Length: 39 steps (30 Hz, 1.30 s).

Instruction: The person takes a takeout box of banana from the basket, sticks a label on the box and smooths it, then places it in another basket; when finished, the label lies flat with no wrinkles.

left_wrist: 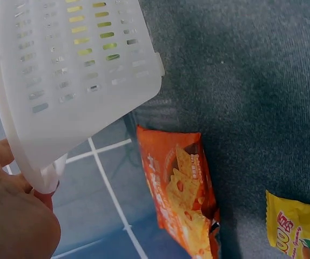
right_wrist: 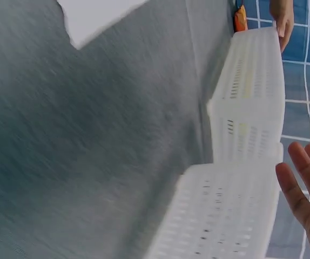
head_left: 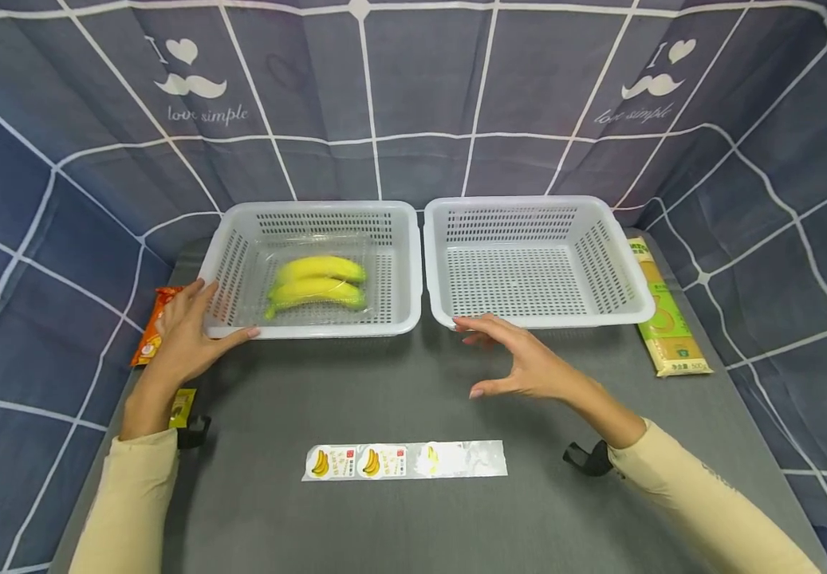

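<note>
My left hand (head_left: 187, 335) grips the front left corner of a white plastic basket (head_left: 334, 330). In the left wrist view its fingers curl around the basket's rim (left_wrist: 22, 156). Two bananas (head_left: 320, 291) lie inside under a clear plastic box (head_left: 258, 267). Near the front edge of a second white basket (head_left: 538, 322), with only its slotted floor showing inside, my right hand (head_left: 528, 363) hovers with fingers spread and holds nothing. A strip of banana stickers (head_left: 404, 461) lies flat on the table in front of both baskets.
Left of the baskets lie an orange snack bag (left_wrist: 179, 189) and a small yellow candy packet (left_wrist: 298, 226). A green and yellow 500g package (head_left: 667, 315) lies beside the right basket. Dark checked cloth (head_left: 420, 88) surrounds the grey table (head_left: 356, 399) at the back and sides.
</note>
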Available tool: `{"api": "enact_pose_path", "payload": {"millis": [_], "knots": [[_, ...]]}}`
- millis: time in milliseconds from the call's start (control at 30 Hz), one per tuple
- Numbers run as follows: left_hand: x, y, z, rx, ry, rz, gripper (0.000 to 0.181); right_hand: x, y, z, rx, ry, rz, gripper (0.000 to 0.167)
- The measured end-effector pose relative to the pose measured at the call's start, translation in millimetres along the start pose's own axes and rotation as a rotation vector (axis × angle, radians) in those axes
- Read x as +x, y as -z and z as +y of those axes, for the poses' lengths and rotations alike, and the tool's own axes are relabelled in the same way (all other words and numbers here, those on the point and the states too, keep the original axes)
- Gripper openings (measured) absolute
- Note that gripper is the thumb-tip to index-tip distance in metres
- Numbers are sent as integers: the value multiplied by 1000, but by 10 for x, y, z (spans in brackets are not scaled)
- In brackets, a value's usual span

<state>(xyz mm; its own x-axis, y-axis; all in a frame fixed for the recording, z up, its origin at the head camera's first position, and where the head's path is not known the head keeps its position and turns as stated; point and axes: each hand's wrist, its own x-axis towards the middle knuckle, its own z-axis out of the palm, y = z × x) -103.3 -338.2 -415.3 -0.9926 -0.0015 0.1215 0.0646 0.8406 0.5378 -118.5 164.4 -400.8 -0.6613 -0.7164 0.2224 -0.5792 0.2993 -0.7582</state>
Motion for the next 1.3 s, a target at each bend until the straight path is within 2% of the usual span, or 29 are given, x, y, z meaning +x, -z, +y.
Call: {"api": "enact_pose_path", "payload": {"millis": [300,467,600,800,900,1133,1300], "knots": [[14,5,-18,-2,14,9,103,532,202,-20,-94,-11,-64,93],[9,9,-21,1,23,14,104,868,268,26,-51,-28,-98,88],[17,15,-6,0,22,14,104,1145,280,115,-18,-78,-134,84],[-2,3,0,4,28,9,104,1528,212,160,-10,-184,-206,81],[-13,2,-3,0,24,13,104,1706,133,168,-17,-210,-255,82],[-14,7,-12,2,38,19,104,2084,0,226,-37,-154,-343,86],[7,1,-3,6,43,7,105,2211,-56,230,-105,-190,-382,87]]}}
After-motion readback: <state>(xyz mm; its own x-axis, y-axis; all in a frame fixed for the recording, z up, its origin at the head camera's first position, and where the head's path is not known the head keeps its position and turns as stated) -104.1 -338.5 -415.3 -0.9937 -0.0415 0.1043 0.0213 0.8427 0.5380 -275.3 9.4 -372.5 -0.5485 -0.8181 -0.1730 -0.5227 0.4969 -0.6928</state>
